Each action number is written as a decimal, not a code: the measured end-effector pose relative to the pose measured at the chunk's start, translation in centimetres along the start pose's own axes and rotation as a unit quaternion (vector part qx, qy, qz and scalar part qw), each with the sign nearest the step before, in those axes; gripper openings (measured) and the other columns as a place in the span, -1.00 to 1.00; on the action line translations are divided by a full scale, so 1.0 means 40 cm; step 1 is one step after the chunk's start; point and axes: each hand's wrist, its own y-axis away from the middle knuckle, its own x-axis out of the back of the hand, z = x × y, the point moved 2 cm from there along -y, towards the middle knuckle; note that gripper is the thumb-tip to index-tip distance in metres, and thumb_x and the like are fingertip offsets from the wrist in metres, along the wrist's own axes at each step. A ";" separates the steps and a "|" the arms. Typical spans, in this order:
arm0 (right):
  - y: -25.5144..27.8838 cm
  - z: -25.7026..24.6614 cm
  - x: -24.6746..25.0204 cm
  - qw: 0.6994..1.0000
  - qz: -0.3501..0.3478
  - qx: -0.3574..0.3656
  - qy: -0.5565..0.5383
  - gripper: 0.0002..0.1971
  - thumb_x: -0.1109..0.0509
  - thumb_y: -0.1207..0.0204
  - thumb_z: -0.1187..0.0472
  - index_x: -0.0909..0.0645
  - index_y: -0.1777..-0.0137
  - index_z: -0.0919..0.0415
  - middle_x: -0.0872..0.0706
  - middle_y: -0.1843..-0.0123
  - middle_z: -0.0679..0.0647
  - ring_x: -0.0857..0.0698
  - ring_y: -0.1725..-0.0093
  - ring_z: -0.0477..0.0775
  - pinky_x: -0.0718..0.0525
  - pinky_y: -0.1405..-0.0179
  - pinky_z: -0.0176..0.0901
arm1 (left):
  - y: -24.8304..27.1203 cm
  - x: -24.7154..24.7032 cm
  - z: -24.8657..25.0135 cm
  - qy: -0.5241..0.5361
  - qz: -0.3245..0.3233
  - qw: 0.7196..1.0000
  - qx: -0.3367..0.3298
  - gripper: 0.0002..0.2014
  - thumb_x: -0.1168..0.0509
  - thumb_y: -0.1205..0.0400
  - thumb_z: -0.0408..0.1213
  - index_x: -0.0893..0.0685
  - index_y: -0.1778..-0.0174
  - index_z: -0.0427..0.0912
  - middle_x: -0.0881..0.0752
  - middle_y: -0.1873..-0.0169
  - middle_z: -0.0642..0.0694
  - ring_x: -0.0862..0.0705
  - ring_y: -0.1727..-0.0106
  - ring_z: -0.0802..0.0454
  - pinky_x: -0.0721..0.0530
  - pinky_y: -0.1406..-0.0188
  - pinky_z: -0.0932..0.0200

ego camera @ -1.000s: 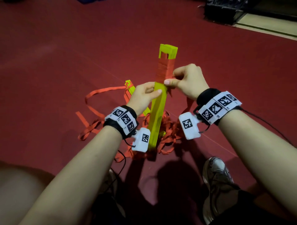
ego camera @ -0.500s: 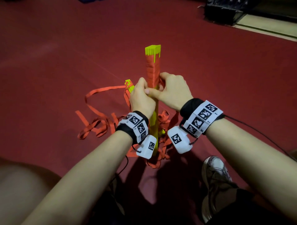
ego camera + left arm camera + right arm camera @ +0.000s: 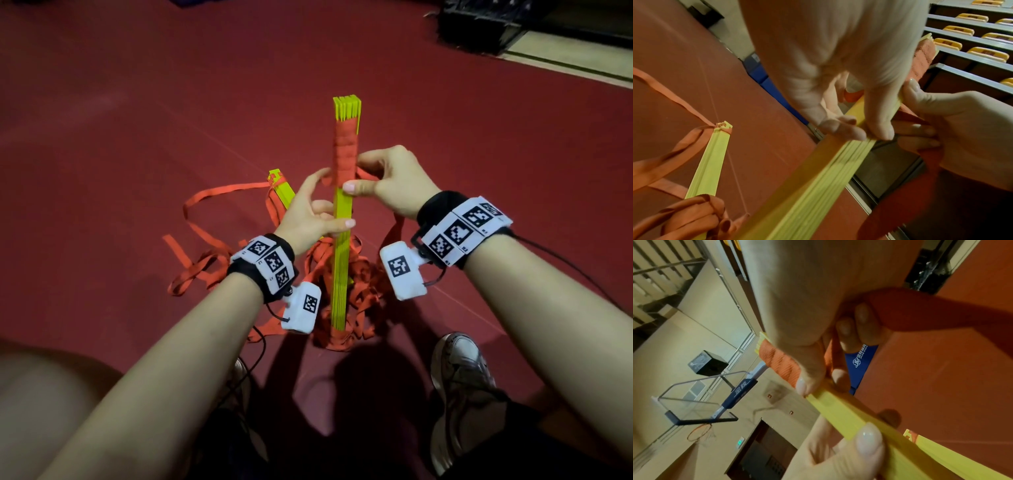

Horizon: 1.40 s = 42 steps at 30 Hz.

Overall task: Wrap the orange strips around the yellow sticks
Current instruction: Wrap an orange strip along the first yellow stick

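Observation:
A bundle of yellow sticks [image 3: 342,260] stands upright on the red floor, its lower end among loose strips. An orange strip [image 3: 345,150] is wound tightly round its upper part, leaving the yellow tips bare. My left hand [image 3: 310,214] grips the bundle just below the wrapping, thumb across the front [image 3: 877,116]. My right hand [image 3: 387,181] presses its thumb on the wrap's lower edge and its fingers curl round the orange strip [image 3: 920,311] behind the sticks. A second yellow bundle [image 3: 282,190] lies on the floor to the left, an orange strip hooked at its end [image 3: 711,159].
A tangle of loose orange strips [image 3: 212,267] spreads over the red floor around the bundle's foot. My shoes [image 3: 459,370] sit close below. A black crate [image 3: 479,24] stands at the far right by the floor's pale edge.
The bundle has turned in my hands and the wrap reaches lower. My hands have moved apart, the left lower on the sticks, the right at the wrap's edge.

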 end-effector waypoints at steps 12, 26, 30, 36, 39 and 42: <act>0.003 -0.027 -0.044 0.986 0.094 -0.040 0.135 -0.69 -0.35 -0.31 -0.23 -0.64 0.30 0.01 -0.77 0.30 0.13 -0.74 0.14 0.32 -0.71 0.00 0.05 | 0.024 -0.037 -0.010 -0.163 0.199 0.964 -0.072 -0.53 -0.66 -0.36 -0.20 -0.48 0.05 0.10 -0.56 0.44 0.03 -0.70 0.52 -0.03 -0.79 0.47 -0.16; 0.005 0.035 0.029 0.999 0.032 -0.025 0.003 -0.76 -0.65 -0.41 0.09 -0.79 0.22 0.29 -0.82 0.29 0.19 -0.62 0.30 -0.09 -0.60 0.15 0.02 | 0.001 0.023 0.008 -0.072 0.026 0.996 -0.054 -0.69 -0.33 -0.59 0.12 -0.66 0.37 0.03 -0.48 0.55 0.06 -0.43 0.50 0.09 -0.36 0.49 0.18; 0.002 0.047 0.036 0.996 -0.054 -0.012 -0.077 -0.57 -0.65 -0.41 0.11 -0.65 0.21 0.56 -0.56 0.39 0.21 -0.45 0.27 -0.04 -0.43 0.23 -0.10 | -0.019 0.044 -0.004 -0.034 -0.035 0.999 0.024 -0.61 -0.36 -0.53 0.13 -0.78 0.00 -0.13 -0.76 0.11 0.05 -0.69 -0.01 0.13 -0.60 -0.01 0.12; 0.014 0.037 0.035 0.989 -0.100 -0.003 -0.104 -0.55 -0.59 -0.49 0.34 -0.39 0.40 0.54 -0.22 0.50 -0.12 -0.17 0.51 -0.19 -0.17 0.51 -0.38 | 0.015 0.011 -0.047 0.074 -0.131 0.984 0.097 -0.45 -0.26 -0.67 0.16 -0.62 -0.43 -0.18 -0.76 -0.33 -0.18 -0.73 -0.33 -0.15 -0.57 -0.48 -0.22; 0.014 0.035 0.035 0.994 -0.053 -0.033 -0.094 -0.82 -0.63 -0.46 0.29 -0.73 0.31 0.31 -0.56 0.58 -0.15 -0.40 0.57 -0.24 -0.37 0.48 -0.39 | 0.018 -0.002 -0.043 0.114 -0.131 0.982 0.081 -0.49 -0.24 -0.64 0.13 -0.66 -0.35 -0.16 -0.83 -0.15 -0.14 -0.80 -0.16 -0.01 -0.69 -0.33 -0.09; 0.010 0.018 0.031 0.999 0.006 -0.029 -0.036 -0.86 -0.63 -0.46 0.22 -0.80 0.31 0.19 -0.77 0.44 -0.07 -0.62 0.45 -0.30 -0.53 0.26 -0.40 | 0.010 -0.019 -0.036 0.131 -0.054 0.989 0.032 -0.68 -0.23 -0.69 -0.05 -0.68 -0.16 -0.21 -0.77 0.17 -0.06 -0.70 0.21 0.13 -0.77 0.00 0.15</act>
